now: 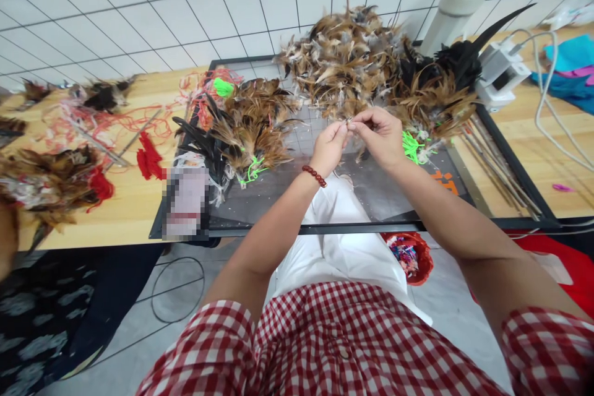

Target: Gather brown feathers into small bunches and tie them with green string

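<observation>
Above the dark glass board [315,198], my left hand [330,145] and my right hand [380,136] meet, both closed in a fingertip pinch. Whatever they hold is too small to make out. Just behind them rises a big heap of brown feathers [348,62]. To the left lie bundles of brown feathers [260,136], one with bright green thread [253,170] at its base. Long black feathers [208,148] lie beside those bundles. Close to my right hand is another feather bundle [439,105], with green thread [412,145] under it.
Several thin sticks [501,167] lie along the board's right side. At the back right stand a white bottle [459,9] and a white plug block [501,74] with cables. Tangled red string [125,114] and more feathers [51,179] cover the left. A red basket [411,260] sits below.
</observation>
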A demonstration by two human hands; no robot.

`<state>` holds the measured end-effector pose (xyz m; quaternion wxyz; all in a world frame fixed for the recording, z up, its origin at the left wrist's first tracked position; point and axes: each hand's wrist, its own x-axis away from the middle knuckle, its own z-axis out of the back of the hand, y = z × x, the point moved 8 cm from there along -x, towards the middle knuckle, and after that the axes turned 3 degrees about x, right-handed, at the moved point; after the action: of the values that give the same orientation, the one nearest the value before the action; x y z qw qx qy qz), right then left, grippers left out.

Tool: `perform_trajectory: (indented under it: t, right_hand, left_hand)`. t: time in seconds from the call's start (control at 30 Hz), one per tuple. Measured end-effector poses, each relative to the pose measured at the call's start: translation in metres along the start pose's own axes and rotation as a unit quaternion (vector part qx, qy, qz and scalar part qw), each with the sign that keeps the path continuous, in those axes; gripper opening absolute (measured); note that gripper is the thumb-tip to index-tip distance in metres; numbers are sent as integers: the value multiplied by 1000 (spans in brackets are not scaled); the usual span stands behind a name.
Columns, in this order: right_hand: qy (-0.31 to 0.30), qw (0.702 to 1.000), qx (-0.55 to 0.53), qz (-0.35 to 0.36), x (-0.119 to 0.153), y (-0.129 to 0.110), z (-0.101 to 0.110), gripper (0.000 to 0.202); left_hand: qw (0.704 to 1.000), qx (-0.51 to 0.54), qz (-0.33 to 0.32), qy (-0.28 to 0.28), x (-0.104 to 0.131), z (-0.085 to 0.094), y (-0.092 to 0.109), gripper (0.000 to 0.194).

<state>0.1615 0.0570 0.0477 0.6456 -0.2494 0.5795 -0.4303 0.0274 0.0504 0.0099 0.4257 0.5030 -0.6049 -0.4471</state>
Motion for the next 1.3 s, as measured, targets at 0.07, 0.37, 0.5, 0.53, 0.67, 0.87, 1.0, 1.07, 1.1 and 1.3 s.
perform_trajectory:
  t: [0.07,0.37,0.5,0.53,0.67,0.87,1.0,1.07,1.1,1.3]
  right_hand:
    - [30,999,-29,-24,-1,7,5,48]
    - [-114,963,-186,-155,3,12,-18,53]
    - [-72,978,-160,-116,-1,7,-12,46]
    - [-45,979,-160,-116,-4,11,-6,48]
    - [53,966,-212,-139,-19,40,27,49]
    - [64,959,-235,-142,-24,51,36,42]
    - [20,980,-179,-88,-9,16,7,42]
    - [-3,988,-143,-63,-2,2,-4,44]
    - [-10,990,-129,-61,0,-1,-7,46]
    - [-26,988,-127,-81,1,5,-10,53]
  left_hand:
    - [998,35,50,-21,6,-6,0,36]
    - [982,119,127,-69,15,-15,-4,33]
    - [977,110,141,-115,19,-23,-3,29]
    - [976,101,147,-125,20,-24,-2,29]
    - [987,65,138,-56,13,-8,1,33]
    - [980,1,-8,197,-13,57,10,19]
    - [982,-53,-146,108,-16,43,28,10]
    - [992,-28,-120,-6,-9,19,27,15]
    - [995,-13,-84,-49,-5,8,24,19]
    - [988,57,95,-104,15,-15,10,28]
